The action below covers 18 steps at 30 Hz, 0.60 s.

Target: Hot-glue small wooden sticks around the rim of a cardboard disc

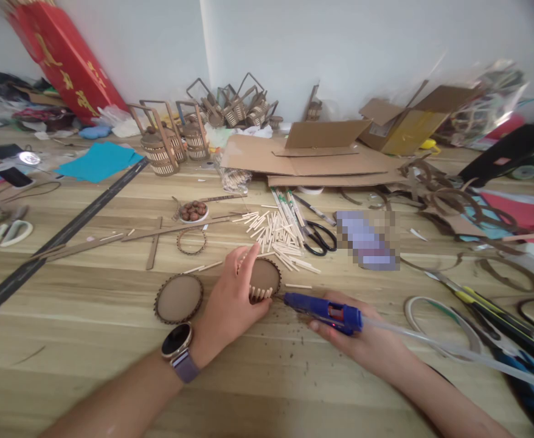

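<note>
Looks like a craft workshop. Judged from wooden desk (89, 340) strewn with short pale sticks (278, 234) at centre, black scissors (323, 247) and blue glue gun (324, 310) right of centre, flattened cardboard (312, 164) above, several similar small handled baskets (160, 159) at upper left-centre.

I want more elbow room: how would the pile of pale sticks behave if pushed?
The pale sticks would probably scatter rather than slide as one, since they lie loosely at many angles. Each is likely light, being thin and short, and probably stiff, as they look straight.

left hand (230, 298) at a round cardboard base (267, 275), right hand (362, 342) holding blue glue gun (324, 311), sticks (278, 234) beyond
</note>
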Each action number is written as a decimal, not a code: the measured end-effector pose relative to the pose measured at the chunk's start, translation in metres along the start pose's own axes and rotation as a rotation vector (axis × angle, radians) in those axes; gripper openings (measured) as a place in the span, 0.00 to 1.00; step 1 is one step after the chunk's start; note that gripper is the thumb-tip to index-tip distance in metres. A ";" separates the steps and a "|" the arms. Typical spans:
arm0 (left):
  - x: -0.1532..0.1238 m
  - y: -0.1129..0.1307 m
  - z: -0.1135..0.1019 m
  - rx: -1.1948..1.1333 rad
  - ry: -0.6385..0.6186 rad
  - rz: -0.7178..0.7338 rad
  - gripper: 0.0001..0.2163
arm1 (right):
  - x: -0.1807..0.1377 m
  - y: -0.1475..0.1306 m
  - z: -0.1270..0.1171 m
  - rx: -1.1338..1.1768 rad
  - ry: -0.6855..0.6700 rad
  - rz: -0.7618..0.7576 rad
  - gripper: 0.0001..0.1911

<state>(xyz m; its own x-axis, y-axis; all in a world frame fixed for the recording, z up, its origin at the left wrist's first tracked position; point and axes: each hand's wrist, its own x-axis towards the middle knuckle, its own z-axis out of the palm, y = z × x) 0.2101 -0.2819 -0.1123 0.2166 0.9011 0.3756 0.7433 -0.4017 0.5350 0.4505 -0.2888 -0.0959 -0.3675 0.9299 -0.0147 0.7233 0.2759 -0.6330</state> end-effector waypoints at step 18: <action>0.000 -0.001 0.001 0.006 -0.001 -0.009 0.44 | 0.001 0.001 0.005 0.022 0.049 -0.025 0.13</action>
<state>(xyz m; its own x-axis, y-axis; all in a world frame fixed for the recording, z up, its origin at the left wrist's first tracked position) 0.2103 -0.2818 -0.1136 0.2103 0.9048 0.3704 0.7491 -0.3926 0.5336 0.4480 -0.2890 -0.1010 -0.3555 0.9338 0.0392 0.7011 0.2942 -0.6495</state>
